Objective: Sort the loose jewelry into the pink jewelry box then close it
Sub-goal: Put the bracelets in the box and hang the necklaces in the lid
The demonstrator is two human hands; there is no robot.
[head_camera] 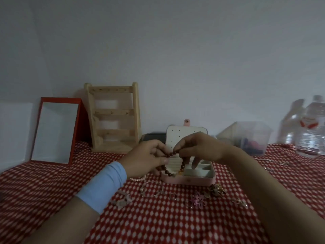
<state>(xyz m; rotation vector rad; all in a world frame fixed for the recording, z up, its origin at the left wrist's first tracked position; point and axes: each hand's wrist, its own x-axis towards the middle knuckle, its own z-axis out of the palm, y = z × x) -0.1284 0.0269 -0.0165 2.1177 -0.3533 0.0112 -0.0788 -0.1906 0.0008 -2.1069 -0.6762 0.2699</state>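
The pink jewelry box (190,181) stands open on the red-and-white cloth, its white lid upright behind. A brown beaded bracelet (182,166) hangs over the box's left side, held between both hands. My left hand (146,158) grips one end of the beads. My right hand (197,147) pinches the beads at the top, with a finger reaching down into the box. Loose jewelry lies in front of the box: a pearl strand (139,179), a thin chain (151,191), a pink flower piece (198,200) and a gold cluster (215,189).
A red-framed mirror (54,131) and a wooden jewelry stand (114,117) lean against the wall at the back left. A clear plastic container (246,136) and water bottles (311,127) stand at the back right. More small pieces lie near my left wrist (123,199).
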